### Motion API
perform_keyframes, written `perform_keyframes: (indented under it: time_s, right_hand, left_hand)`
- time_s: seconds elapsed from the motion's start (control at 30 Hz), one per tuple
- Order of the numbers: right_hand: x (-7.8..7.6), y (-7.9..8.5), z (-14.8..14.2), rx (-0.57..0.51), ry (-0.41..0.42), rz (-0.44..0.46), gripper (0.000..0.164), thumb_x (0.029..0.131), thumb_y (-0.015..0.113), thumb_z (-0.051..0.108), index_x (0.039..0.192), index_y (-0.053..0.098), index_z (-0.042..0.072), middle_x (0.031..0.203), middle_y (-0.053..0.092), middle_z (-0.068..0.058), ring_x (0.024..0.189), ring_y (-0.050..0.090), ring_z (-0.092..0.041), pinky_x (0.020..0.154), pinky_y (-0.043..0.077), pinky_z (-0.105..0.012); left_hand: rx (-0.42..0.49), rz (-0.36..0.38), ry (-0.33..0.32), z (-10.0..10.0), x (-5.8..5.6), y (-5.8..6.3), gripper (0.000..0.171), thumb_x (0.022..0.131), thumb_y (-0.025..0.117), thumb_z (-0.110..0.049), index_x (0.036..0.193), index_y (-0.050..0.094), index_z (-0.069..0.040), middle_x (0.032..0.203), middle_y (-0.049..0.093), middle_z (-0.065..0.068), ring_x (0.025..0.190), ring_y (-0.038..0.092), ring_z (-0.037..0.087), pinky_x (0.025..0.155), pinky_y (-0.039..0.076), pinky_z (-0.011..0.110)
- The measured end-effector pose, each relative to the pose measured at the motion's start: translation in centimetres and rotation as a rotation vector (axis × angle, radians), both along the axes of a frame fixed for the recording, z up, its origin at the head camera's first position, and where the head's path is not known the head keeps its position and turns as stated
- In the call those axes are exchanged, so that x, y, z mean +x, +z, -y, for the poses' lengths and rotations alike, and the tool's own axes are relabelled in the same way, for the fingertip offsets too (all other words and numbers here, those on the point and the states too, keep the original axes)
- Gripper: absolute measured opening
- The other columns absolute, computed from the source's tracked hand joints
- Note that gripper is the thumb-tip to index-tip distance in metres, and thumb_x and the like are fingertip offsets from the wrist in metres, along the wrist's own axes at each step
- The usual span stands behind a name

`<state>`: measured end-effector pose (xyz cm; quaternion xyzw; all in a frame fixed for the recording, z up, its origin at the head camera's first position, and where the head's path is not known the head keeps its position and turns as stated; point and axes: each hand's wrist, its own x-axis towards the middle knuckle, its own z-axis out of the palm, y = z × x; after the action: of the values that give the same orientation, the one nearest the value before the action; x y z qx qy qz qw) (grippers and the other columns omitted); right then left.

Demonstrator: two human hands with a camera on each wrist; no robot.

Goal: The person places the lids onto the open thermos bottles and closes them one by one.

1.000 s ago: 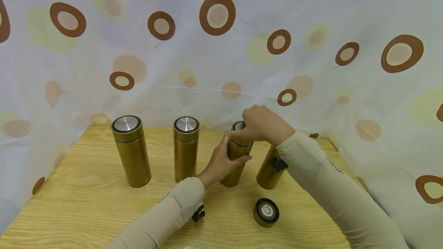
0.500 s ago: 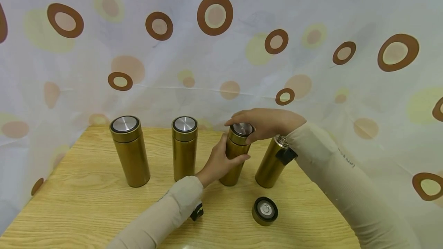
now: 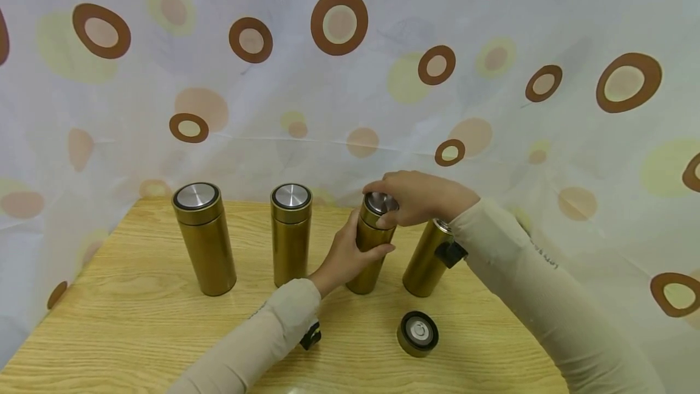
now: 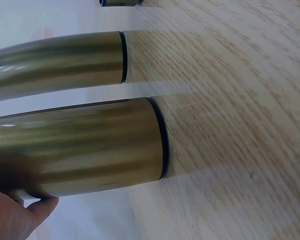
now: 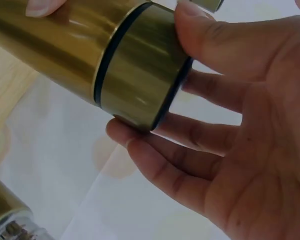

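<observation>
A gold thermos bottle [image 3: 374,242] stands upright on the table, its lid [image 3: 372,214] on top with a brushed silver disc. My left hand [image 3: 348,255] grips the bottle's body, thumb across the front. In the left wrist view the bottle [image 4: 85,150] shows its dark base ring on the wood. My right hand [image 3: 420,197] reaches over from the right and holds the lid by its sides. In the right wrist view thumb and fingers of the hand [image 5: 250,135] curve round the lid [image 5: 142,70], with a dark seam between lid and body.
Two capped gold thermoses, one at far left [image 3: 210,248] and one nearer [image 3: 291,242], stand on the wooden table [image 3: 137,321]. An uncapped thermos [image 3: 423,263] stands right, partly behind the right sleeve. Its loose lid [image 3: 418,334] lies underside up in front. A patterned curtain [image 3: 306,90] hangs behind.
My right hand has loosened from the lid, turned its wrist outward to the right, and taken hold of the lid's sides again. The left hand keeps its grip on the thermos.
</observation>
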<state>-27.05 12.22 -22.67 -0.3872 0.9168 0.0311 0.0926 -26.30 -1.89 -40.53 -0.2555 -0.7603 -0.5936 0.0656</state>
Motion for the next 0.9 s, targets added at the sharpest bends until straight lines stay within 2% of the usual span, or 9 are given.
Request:
perform_keyframes:
  time_s: [0.2, 0.37, 0.57, 0.67, 0.7, 0.73, 0.8, 0.83, 0.9]
  right_hand:
    - [-0.1, -0.7, 0.0, -0.041, -0.054, -0.075, 0.053, 0.09, 0.065, 0.041, 0.125, 0.058, 0.002, 0.097, 0.062, -0.007, 0.082, 0.056, -0.02, 0.071, 0.047, -0.036]
    - [-0.3, -1.3, 0.3, -0.073, -0.148, -0.109, 0.05, 0.087, 0.063, 0.051, 0.101, 0.061, 0.003, 0.084, 0.062, -0.004, 0.072, 0.057, -0.019, 0.063, 0.047, -0.031]
    - [-0.1, -1.9, 1.1, -0.102, -0.286, -0.137, 0.053, 0.084, 0.061, 0.058, 0.068, 0.048, 0.01, 0.058, 0.041, 0.001, 0.048, 0.038, -0.012, 0.045, 0.03, -0.024]
    - [0.2, -1.9, 1.5, -0.089, -0.33, -0.147, 0.055, 0.085, 0.06, 0.06, 0.06, 0.043, 0.013, 0.053, 0.035, 0.003, 0.044, 0.032, -0.011, 0.043, 0.026, -0.023]
    - [0.3, -1.8, 1.5, -0.076, -0.332, -0.138, 0.056, 0.085, 0.06, 0.061, 0.061, 0.045, 0.012, 0.054, 0.037, 0.002, 0.044, 0.034, -0.011, 0.043, 0.027, -0.024]
    - [0.4, -1.6, 1.6, -0.058, -0.321, -0.119, 0.054, 0.085, 0.059, 0.061, 0.068, 0.053, 0.01, 0.059, 0.046, 0.001, 0.049, 0.043, -0.013, 0.046, 0.034, -0.025]
    - [0.6, -1.0, 1.4, -0.028, -0.259, -0.05, 0.055, 0.087, 0.061, 0.058, 0.099, 0.064, 0.005, 0.087, 0.063, -0.007, 0.073, 0.061, -0.021, 0.063, 0.05, -0.031]
    - [0.6, -0.7, 1.2, -0.019, -0.211, -0.013, 0.058, 0.087, 0.063, 0.054, 0.118, 0.06, 0.004, 0.107, 0.064, -0.011, 0.091, 0.063, -0.025, 0.076, 0.052, -0.036]
    - [0.6, -0.1, 0.7, -0.012, -0.112, 0.066, 0.07, 0.088, 0.069, 0.041, 0.145, 0.041, 0.01, 0.142, 0.046, -0.016, 0.124, 0.051, -0.033, 0.098, 0.045, -0.047]
  left_hand:
    - [0.006, -0.001, 0.001, 0.1, 0.0, -0.1, 0.081, 0.086, 0.074, -0.03, 0.149, 0.023, -0.024, 0.134, 0.051, 0.002, 0.116, 0.056, 0.017, 0.095, 0.048, 0.035]
    - [0.016, 0.003, -0.007, 0.1, 0.1, -0.1, 0.082, 0.086, 0.074, -0.029, 0.149, 0.022, -0.028, 0.138, 0.049, 0.001, 0.119, 0.054, 0.017, 0.098, 0.047, 0.036]
    - [0.002, 0.01, -0.001, 0.0, 0.2, 0.0, 0.073, 0.085, 0.074, -0.029, 0.143, 0.03, -0.022, 0.133, 0.052, 0.001, 0.116, 0.055, 0.015, 0.096, 0.047, 0.034]
    - [-0.003, 0.007, -0.001, 0.1, 0.2, 0.1, 0.07, 0.085, 0.075, -0.029, 0.14, 0.032, -0.021, 0.132, 0.053, 0.0, 0.117, 0.055, 0.014, 0.096, 0.047, 0.033]
    - [-0.001, 0.005, -0.004, 0.1, 0.2, 0.1, 0.069, 0.085, 0.074, -0.028, 0.14, 0.032, -0.021, 0.133, 0.052, 0.0, 0.117, 0.054, 0.014, 0.097, 0.047, 0.034]
    - [0.0, 0.005, -0.005, 0.1, 0.2, 0.1, 0.072, 0.085, 0.074, -0.028, 0.142, 0.031, -0.023, 0.135, 0.051, 0.0, 0.119, 0.053, 0.014, 0.099, 0.046, 0.034]
    - [-0.001, 0.007, -0.011, 0.2, 0.2, 0.1, 0.074, 0.086, 0.074, -0.028, 0.144, 0.028, -0.023, 0.137, 0.05, -0.001, 0.121, 0.052, 0.015, 0.1, 0.044, 0.035]
    - [-0.001, 0.012, -0.015, 0.2, 0.1, 0.1, 0.076, 0.086, 0.074, -0.029, 0.145, 0.027, -0.023, 0.136, 0.05, 0.0, 0.121, 0.052, 0.015, 0.1, 0.045, 0.036]
    - [0.002, 0.019, -0.022, 0.2, 0.1, 0.1, 0.078, 0.086, 0.074, -0.028, 0.147, 0.025, -0.022, 0.135, 0.051, 0.001, 0.119, 0.055, 0.016, 0.099, 0.046, 0.036]
